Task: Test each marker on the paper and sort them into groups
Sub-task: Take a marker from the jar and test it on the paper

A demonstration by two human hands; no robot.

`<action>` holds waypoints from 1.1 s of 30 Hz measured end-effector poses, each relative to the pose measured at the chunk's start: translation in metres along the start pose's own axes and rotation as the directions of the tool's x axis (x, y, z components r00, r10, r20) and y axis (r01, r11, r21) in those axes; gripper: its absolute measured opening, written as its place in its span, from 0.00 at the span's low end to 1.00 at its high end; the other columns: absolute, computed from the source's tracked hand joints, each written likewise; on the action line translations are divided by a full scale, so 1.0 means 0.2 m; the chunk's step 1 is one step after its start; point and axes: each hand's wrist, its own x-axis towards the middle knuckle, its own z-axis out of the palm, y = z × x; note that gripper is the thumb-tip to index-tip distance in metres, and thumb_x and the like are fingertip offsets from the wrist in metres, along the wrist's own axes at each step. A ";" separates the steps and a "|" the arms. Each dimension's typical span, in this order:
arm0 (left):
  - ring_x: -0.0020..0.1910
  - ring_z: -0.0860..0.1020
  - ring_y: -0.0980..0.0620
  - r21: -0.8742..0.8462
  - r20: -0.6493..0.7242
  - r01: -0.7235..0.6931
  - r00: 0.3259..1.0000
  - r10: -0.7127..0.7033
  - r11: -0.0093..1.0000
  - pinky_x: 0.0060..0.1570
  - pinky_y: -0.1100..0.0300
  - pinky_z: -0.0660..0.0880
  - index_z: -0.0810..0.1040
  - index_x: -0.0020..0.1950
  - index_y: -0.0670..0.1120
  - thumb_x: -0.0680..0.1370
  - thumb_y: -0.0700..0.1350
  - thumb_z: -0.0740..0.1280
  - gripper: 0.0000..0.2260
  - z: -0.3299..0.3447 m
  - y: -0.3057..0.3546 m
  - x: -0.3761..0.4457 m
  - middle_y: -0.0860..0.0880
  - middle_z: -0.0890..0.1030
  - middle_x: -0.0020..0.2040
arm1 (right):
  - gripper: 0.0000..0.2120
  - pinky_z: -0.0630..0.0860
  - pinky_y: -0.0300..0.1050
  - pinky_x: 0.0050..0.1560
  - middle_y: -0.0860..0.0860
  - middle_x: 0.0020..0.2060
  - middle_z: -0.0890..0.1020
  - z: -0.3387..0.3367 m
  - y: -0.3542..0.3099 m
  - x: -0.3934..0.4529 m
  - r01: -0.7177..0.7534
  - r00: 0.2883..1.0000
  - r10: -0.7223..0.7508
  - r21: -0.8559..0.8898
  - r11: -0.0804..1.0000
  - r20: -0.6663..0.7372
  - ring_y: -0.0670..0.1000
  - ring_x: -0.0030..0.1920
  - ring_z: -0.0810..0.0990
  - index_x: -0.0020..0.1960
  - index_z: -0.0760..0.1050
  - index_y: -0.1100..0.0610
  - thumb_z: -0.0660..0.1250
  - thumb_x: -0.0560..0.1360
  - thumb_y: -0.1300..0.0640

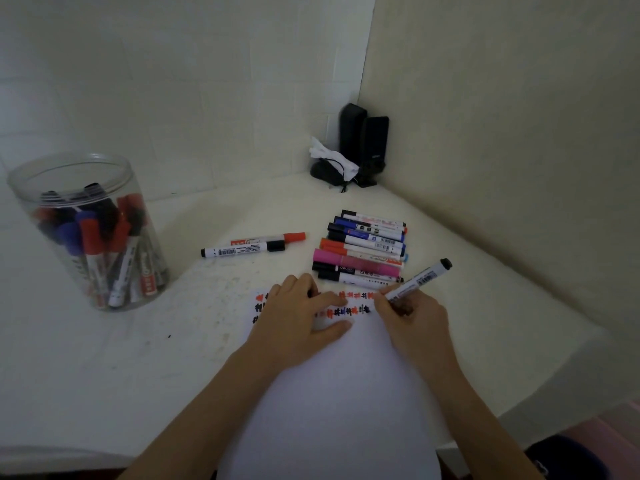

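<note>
Black marker (417, 279) looks light and stiff; right hand (412, 315) pinches its lower barrel, left hand (298, 313) flat, pressing the paper (332, 393).

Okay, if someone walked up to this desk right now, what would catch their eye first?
Probably the two hands in the middle: the right hand writes with a black marker on white paper, while the left hand lies flat on it. Next, the row of sorted markers just beyond, and the clear jar of markers at far left.
</note>
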 end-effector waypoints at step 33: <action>0.46 0.80 0.63 -0.803 -0.003 0.276 0.884 -0.467 0.528 0.45 0.72 0.72 0.83 0.53 0.48 0.76 0.38 0.70 0.09 -0.32 -0.05 -0.31 0.56 0.84 0.46 | 0.10 0.66 0.38 0.30 0.49 0.29 0.80 0.10 -0.45 -0.26 -0.299 0.938 0.158 0.490 0.819 0.308 0.45 0.30 0.71 0.42 0.79 0.58 0.67 0.78 0.52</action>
